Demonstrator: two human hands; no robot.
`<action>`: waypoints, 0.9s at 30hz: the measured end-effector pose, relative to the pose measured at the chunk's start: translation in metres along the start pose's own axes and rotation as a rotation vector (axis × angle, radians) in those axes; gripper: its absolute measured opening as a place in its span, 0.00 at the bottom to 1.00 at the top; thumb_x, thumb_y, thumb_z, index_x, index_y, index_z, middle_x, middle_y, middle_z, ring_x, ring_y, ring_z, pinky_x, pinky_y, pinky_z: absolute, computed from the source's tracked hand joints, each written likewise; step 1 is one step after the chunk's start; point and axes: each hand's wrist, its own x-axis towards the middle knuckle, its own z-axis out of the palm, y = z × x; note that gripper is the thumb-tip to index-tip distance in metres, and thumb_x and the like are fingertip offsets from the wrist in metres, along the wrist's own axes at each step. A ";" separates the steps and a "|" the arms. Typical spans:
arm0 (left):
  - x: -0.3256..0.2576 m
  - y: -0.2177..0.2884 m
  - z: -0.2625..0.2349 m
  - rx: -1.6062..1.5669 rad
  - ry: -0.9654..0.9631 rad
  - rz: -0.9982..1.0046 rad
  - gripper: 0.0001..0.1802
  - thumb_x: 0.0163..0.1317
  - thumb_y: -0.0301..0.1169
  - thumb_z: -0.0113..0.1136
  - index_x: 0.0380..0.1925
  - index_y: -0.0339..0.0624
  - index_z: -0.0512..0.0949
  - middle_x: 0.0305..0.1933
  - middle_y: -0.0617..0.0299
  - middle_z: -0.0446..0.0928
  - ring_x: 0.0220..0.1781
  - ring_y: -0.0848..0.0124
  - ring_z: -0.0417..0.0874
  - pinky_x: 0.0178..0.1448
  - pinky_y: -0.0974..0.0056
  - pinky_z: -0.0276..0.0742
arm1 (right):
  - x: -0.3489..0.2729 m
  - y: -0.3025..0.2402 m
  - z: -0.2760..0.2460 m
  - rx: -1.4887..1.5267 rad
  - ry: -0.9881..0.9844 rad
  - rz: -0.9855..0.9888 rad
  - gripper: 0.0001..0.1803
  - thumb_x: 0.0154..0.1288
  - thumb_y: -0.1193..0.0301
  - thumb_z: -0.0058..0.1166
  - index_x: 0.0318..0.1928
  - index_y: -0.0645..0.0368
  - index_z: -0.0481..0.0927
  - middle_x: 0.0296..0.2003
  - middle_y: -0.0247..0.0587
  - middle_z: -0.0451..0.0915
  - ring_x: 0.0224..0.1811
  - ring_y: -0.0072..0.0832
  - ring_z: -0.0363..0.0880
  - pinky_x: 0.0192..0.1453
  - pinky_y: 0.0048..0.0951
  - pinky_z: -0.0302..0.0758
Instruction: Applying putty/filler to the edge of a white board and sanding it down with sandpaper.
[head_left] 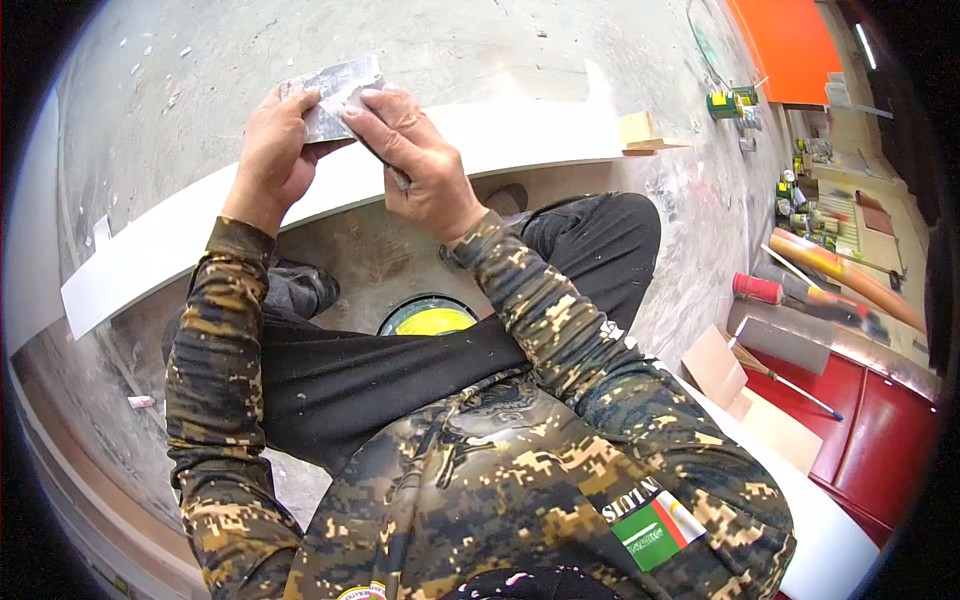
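In front of me, above a long white board (500,138), my left hand (272,155) grips a flat, greyish metal plate (335,78) by its near left side, thumb on top. My right hand (420,165) is closed around a scraper (400,180), whose dark edge shows below the fingers. Its blade meets the plate's face, where pale paste is smeared. The fingers cover most of the scraper. Both hands are close together, and grey dust marks the right fingers.
Between my legs sits a round dark tub with a yellow inside (432,318). Small wood blocks (640,132) rest at the board's right end. Green cans (725,105) stand on the floor farther right. A red cabinet (850,415) and an orange-brown tube (850,270) are at right.
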 end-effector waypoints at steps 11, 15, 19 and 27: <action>-0.004 -0.007 -0.001 0.000 -0.115 0.134 0.15 0.73 0.28 0.50 0.57 0.40 0.69 0.47 0.59 0.79 0.45 0.68 0.85 0.45 0.58 0.88 | -0.033 0.007 -0.026 -0.323 -0.092 0.253 0.33 0.55 0.86 0.48 0.63 0.54 0.78 0.57 0.57 0.79 0.63 0.50 0.75 0.68 0.44 0.71; 0.005 -0.006 -0.001 0.385 -0.150 0.515 0.13 0.73 0.27 0.51 0.55 0.36 0.70 0.43 0.60 0.79 0.42 0.72 0.81 0.49 0.66 0.79 | -0.041 0.032 -0.044 -0.352 -0.089 0.346 0.26 0.61 0.82 0.52 0.61 0.55 0.80 0.56 0.56 0.80 0.60 0.52 0.76 0.66 0.44 0.71; 0.005 -0.009 -0.003 0.598 -0.107 0.640 0.14 0.73 0.28 0.50 0.55 0.35 0.71 0.44 0.57 0.80 0.46 0.69 0.80 0.53 0.65 0.75 | -0.003 0.014 -0.058 -0.324 -0.073 0.281 0.22 0.63 0.81 0.53 0.58 0.57 0.81 0.55 0.53 0.81 0.60 0.48 0.76 0.66 0.41 0.71; 0.009 -0.014 0.002 0.778 -0.042 0.745 0.15 0.73 0.29 0.50 0.55 0.34 0.71 0.51 0.52 0.81 0.50 0.65 0.81 0.54 0.61 0.77 | -0.018 -0.018 -0.035 -0.469 -0.340 0.134 0.26 0.52 0.79 0.56 0.56 0.55 0.82 0.51 0.45 0.83 0.57 0.42 0.77 0.56 0.45 0.78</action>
